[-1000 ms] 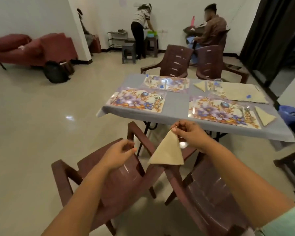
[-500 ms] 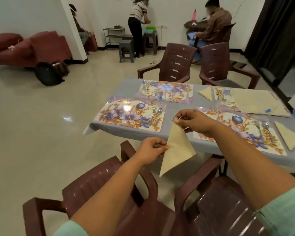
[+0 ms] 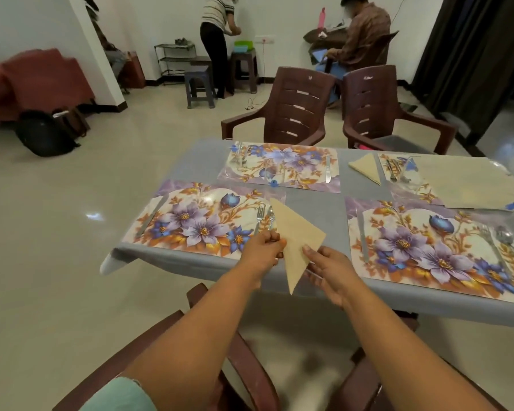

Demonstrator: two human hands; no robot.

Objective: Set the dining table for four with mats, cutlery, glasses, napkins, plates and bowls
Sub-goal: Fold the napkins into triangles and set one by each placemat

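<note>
Gripping one folded napkin (image 3: 297, 241), fingers of left hand (image 3: 261, 250) and right hand (image 3: 330, 268); four floral mats (image 3: 202, 218), two more napkins (image 3: 365, 170).

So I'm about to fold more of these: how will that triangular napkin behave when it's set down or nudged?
The napkin, pinched by the left hand and right hand, keeps a flat triangle with crisp edges, so it probably holds its fold rather than flopping. It looks thin, so likely very light. On the smooth tablecloth a nudge would probably slide it.
</note>
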